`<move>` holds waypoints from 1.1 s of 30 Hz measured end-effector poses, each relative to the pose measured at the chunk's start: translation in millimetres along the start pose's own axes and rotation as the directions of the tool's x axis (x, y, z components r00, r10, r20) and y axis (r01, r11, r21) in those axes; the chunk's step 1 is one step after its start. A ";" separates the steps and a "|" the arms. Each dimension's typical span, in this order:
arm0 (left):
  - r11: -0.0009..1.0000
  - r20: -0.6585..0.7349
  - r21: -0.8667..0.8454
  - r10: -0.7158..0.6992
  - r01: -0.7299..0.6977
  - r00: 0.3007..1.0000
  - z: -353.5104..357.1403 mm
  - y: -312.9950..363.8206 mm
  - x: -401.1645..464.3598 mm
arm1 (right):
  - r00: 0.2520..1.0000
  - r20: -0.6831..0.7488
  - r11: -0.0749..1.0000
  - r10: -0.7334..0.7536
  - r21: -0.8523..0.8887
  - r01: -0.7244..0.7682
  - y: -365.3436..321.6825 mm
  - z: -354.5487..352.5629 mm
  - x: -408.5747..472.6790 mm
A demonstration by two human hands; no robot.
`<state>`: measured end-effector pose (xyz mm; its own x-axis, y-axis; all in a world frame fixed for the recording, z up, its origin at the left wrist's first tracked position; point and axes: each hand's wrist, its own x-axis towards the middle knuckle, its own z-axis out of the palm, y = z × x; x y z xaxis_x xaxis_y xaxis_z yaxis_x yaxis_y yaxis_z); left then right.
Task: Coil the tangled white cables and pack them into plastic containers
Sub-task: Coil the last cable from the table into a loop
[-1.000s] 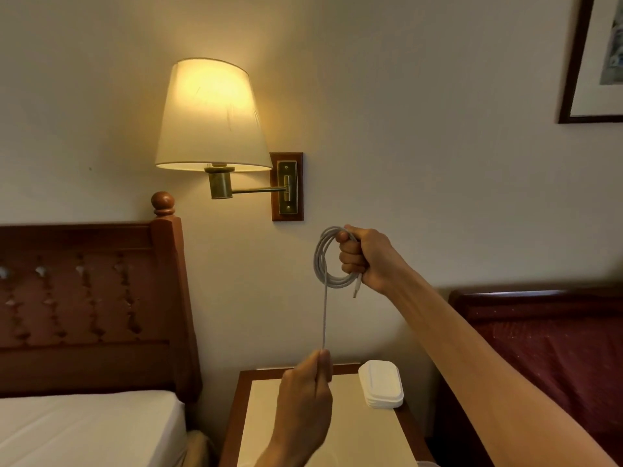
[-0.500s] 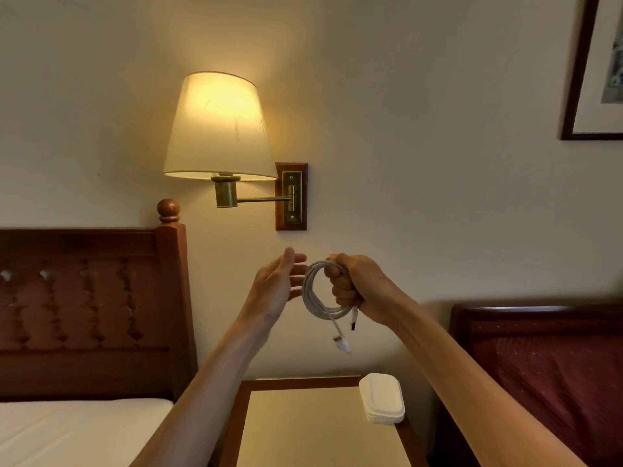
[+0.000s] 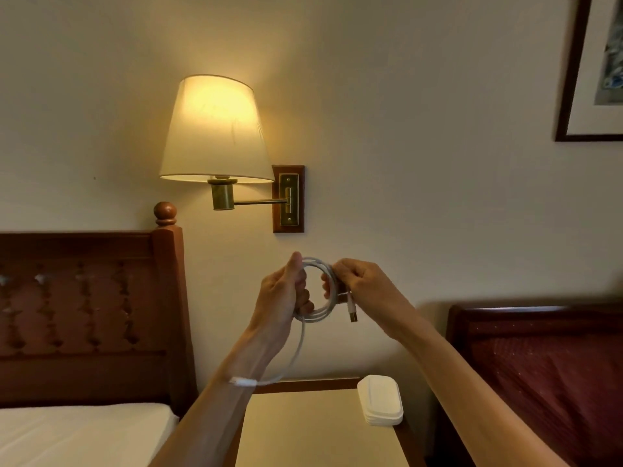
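Head view shows my two hands raised before the wall, both on one white cable (image 3: 315,288) wound into a coil. My left hand (image 3: 283,298) keeps its grip curled round the coil's left side, while my right hand (image 3: 362,286) pinches the right side, one plug hanging just below it. One loose tail droops across my left forearm. Below, one stack of white plastic containers (image 3: 381,401) sits on the tabletop (image 3: 303,429), right of centre.
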<state>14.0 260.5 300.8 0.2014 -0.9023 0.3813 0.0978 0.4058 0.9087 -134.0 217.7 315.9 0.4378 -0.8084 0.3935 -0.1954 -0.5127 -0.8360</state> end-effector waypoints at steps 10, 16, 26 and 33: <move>0.961 -0.099 0.250 0.146 -0.117 0.984 6.1 -23.8 -3.8 | 0.978 -0.179 0.971 0.108 0.230 -0.065 2.1 -1.3 -12.7; 0.982 -0.147 0.187 0.062 -0.034 0.987 9.7 -22.2 -3.9 | 0.839 -0.440 0.920 -0.321 -0.356 0.164 35.7 39.7 -22.1; 0.986 -0.109 -0.142 -0.101 0.085 0.989 3.1 -9.9 -3.1 | 0.945 -0.162 0.956 -0.282 0.039 0.292 36.8 26.8 -15.8; 0.930 -0.059 -0.310 -0.225 0.197 0.972 0.9 -1.1 0.6 | 0.963 -0.011 0.959 -0.270 -0.087 0.268 38.6 19.3 -28.5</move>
<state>13.2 259.3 300.2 0.2317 -0.9602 0.1558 0.4332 0.2453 0.8673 -137.1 226.6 265.0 0.4646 -0.6432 0.6086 -0.1467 -0.7338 -0.6634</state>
